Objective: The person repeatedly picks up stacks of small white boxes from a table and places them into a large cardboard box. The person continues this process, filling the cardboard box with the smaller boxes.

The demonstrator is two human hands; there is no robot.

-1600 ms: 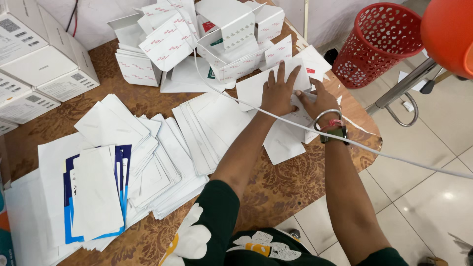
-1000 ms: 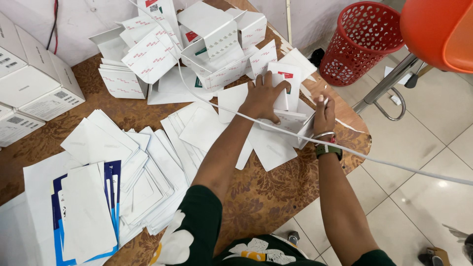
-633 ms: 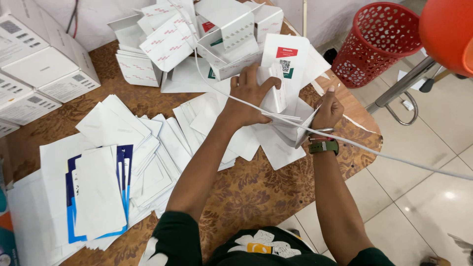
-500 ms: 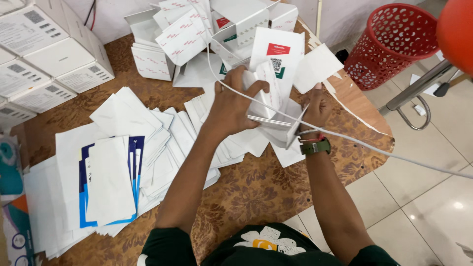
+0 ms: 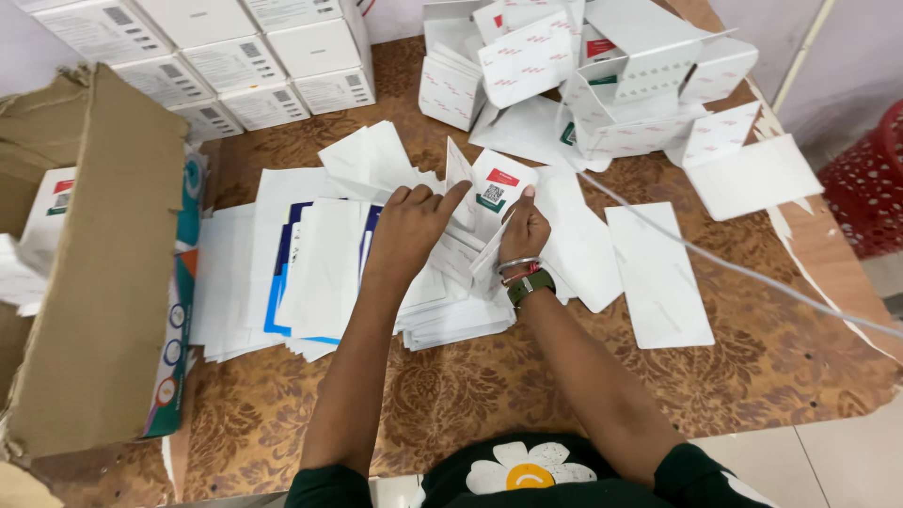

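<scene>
Step in hand: you look to be folding a flat white carton blank (image 5: pixel 497 191) into shape, raised above the spread of blanks.
Left hand (image 5: pixel 411 229): fingers curled narrow on the blank's left flap, over the stack of flat blanks (image 5: pixel 320 268).
Right hand (image 5: pixel 524 229): pinching the blank's right edge, thumb up.
Blank's place: mid-table, between your hands, its red and green label facing you.
Next move, as a judgement: it calls for squaring the side panels while both grips hold firm.
Nearby: folded cartons (image 5: pixel 602 75) heaped at the far edge; a cardboard box (image 5: pixel 94 273) on your left.
</scene>
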